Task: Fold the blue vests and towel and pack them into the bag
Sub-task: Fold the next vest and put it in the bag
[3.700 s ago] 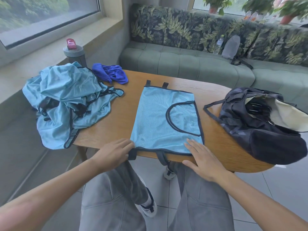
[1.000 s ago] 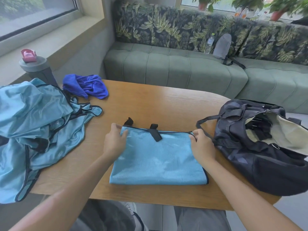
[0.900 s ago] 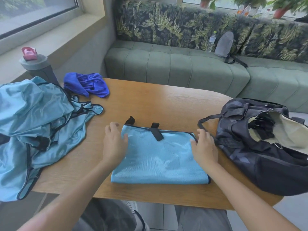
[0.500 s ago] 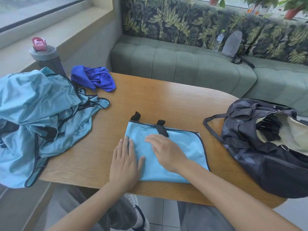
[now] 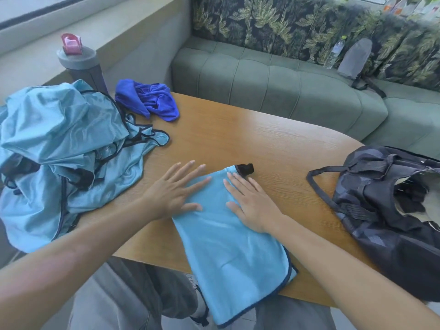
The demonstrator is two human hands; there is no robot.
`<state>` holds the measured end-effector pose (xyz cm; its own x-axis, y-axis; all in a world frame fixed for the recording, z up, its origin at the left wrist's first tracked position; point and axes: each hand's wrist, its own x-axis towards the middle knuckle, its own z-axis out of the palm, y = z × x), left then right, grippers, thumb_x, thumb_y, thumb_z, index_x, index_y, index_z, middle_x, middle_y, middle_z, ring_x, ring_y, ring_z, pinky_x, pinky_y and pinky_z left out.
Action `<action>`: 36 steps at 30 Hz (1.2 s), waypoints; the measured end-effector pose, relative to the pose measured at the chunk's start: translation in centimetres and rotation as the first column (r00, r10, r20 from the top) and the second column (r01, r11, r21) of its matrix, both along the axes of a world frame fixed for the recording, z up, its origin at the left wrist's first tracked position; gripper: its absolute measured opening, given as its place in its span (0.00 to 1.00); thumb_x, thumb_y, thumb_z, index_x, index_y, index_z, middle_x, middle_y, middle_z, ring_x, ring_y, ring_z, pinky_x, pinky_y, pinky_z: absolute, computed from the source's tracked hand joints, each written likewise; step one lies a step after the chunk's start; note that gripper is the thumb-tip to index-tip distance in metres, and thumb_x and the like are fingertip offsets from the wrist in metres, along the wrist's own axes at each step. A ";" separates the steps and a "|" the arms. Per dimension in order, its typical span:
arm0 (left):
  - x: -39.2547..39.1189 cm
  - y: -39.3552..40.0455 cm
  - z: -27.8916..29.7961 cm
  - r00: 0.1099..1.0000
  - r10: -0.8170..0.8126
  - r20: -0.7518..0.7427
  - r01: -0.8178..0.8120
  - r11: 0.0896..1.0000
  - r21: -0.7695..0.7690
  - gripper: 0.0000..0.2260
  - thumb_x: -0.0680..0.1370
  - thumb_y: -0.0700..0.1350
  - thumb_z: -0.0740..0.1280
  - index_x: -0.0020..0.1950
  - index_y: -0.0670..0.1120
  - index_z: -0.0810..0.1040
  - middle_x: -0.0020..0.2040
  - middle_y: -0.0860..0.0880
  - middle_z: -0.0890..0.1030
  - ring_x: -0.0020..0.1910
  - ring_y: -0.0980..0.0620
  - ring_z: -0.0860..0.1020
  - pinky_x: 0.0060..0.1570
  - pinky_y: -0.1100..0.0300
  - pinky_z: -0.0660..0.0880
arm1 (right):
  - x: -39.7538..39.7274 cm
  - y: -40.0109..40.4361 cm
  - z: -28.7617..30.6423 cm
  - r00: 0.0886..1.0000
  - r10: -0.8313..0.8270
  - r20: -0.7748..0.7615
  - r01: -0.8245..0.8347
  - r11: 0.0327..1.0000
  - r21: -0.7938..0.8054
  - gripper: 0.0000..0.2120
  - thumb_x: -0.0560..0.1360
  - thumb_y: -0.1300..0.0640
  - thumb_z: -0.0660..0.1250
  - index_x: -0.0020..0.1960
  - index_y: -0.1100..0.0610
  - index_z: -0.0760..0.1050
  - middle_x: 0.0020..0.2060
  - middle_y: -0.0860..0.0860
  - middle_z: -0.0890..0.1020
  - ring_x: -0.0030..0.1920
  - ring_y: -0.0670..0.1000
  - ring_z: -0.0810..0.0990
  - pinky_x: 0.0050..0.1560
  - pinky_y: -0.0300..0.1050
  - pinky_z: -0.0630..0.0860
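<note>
Left hand: the left hand (image 5: 175,192) lies flat with fingers spread and straight; its palm and thumb press the left edge of the folded vest, the outer fingers reach onto the bare wood.
Right hand: the right hand (image 5: 251,203) lies flat, fingers straight and slightly apart, pressing the far half of the same vest; it holds nothing.
Folded vest: the vest (image 5: 234,244) is a narrow light-blue panel with dark trim, set slantwise on the worktop (image 5: 262,141); its near end hangs over the front edge, above the person's lap.
Strap: a black strap (image 5: 245,168) sticks out at the vest's far corner, just beyond the right fingertips.
Pile: a pile (image 5: 62,148) of unfolded light-blue vests lies at the left end, part of it draping over the edge.
Towel: a crumpled dark-blue towel (image 5: 148,100) lies at the far left corner, touching the pile.
Bag: a dark bag (image 5: 381,210) lies at the right end, mouth open, pale lining showing; one loop handle rests on the wood near the vest, not touching it.
Bottle: a grey bottle (image 5: 79,61) with a pink cap stands behind the pile.
Sofa: a green sofa (image 5: 273,82) runs behind, bearing a clear water bottle (image 5: 335,52) and a grey pouch (image 5: 354,59).
</note>
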<state>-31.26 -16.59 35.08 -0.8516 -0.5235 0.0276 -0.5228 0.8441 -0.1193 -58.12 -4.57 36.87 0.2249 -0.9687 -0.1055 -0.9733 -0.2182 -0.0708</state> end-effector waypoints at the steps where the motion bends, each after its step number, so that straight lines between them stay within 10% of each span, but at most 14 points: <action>1: -0.5 -0.7 0.4 1.000 0.020 0.009 -0.020 1.000 -0.023 0.38 0.78 0.75 0.42 0.84 0.56 0.52 0.84 0.48 0.51 0.83 0.45 0.48 0.79 0.45 0.45 | 0.0 0.3 -0.3 0.998 -0.067 0.016 0.067 0.998 -0.006 0.33 0.82 0.38 0.39 0.83 0.51 0.46 0.82 0.46 0.43 0.80 0.43 0.37 0.80 0.53 0.43; 6: -4.1 -0.8 2.9 0.985 0.171 0.034 -0.169 0.984 -0.049 0.38 0.79 0.71 0.45 0.84 0.52 0.45 0.84 0.45 0.41 0.82 0.43 0.40 0.80 0.45 0.42 | -0.2 0.5 -0.7 0.944 -0.329 0.026 0.330 0.944 -0.016 0.31 0.84 0.40 0.45 0.83 0.51 0.45 0.82 0.47 0.42 0.81 0.45 0.38 0.80 0.52 0.39; 9: -4.6 1.5 3.4 0.989 0.131 -0.069 -0.132 0.991 -0.010 0.34 0.81 0.63 0.60 0.82 0.48 0.59 0.84 0.44 0.51 0.83 0.43 0.49 0.80 0.45 0.52 | -0.1 0.6 -0.8 0.914 -0.403 0.039 0.404 0.915 -0.008 0.31 0.84 0.39 0.44 0.83 0.51 0.45 0.82 0.47 0.42 0.81 0.46 0.38 0.80 0.53 0.41; 13: -2.0 5.5 2.3 0.985 -0.013 -0.172 0.031 0.994 0.103 0.27 0.83 0.60 0.54 0.78 0.49 0.69 0.80 0.46 0.66 0.80 0.46 0.62 0.77 0.52 0.54 | -0.3 0.4 -0.7 0.909 -0.411 0.070 0.410 0.912 0.018 0.32 0.84 0.39 0.46 0.83 0.51 0.46 0.83 0.48 0.42 0.81 0.46 0.39 0.80 0.53 0.42; 19: 4.6 10.2 2.0 0.975 -0.110 -0.196 0.159 0.952 0.260 0.26 0.85 0.55 0.53 0.83 0.53 0.56 0.84 0.53 0.54 0.83 0.52 0.50 0.79 0.51 0.52 | -2.0 2.2 2.2 0.901 -0.324 0.287 0.309 0.946 0.098 0.32 0.82 0.37 0.54 0.82 0.49 0.55 0.82 0.46 0.51 0.81 0.42 0.41 0.79 0.48 0.36; 24: 6.5 11.7 2.2 0.982 -0.187 0.036 0.173 0.957 0.234 0.46 0.77 0.75 0.55 0.84 0.53 0.38 0.84 0.51 0.38 0.82 0.48 0.36 0.80 0.49 0.39 | -1.5 8.9 4.3 0.959 -0.115 0.260 0.050 0.969 0.243 0.44 0.74 0.23 0.53 0.82 0.42 0.46 0.82 0.41 0.42 0.78 0.37 0.34 0.80 0.50 0.37; 30: 4.4 14.0 0.9 0.997 -0.068 0.035 0.066 0.997 0.050 0.38 0.77 0.59 0.65 0.83 0.52 0.55 0.79 0.37 0.62 0.77 0.31 0.61 0.72 0.37 0.65 | -0.5 14.6 3.3 0.997 0.049 0.063 -0.064 0.961 0.270 0.60 0.64 0.19 0.63 0.80 0.41 0.32 0.78 0.43 0.27 0.76 0.44 0.24 0.77 0.48 0.30; 36: 3.7 15.3 1.9 0.996 -0.035 0.080 0.029 0.997 0.068 0.42 0.75 0.53 0.68 0.84 0.57 0.49 0.79 0.34 0.59 0.77 0.29 0.58 0.73 0.36 0.63 | -0.3 16.3 1.0 0.999 0.037 0.005 -0.037 0.992 0.122 0.51 0.76 0.35 0.67 0.81 0.43 0.33 0.79 0.44 0.30 0.78 0.47 0.27 0.80 0.51 0.37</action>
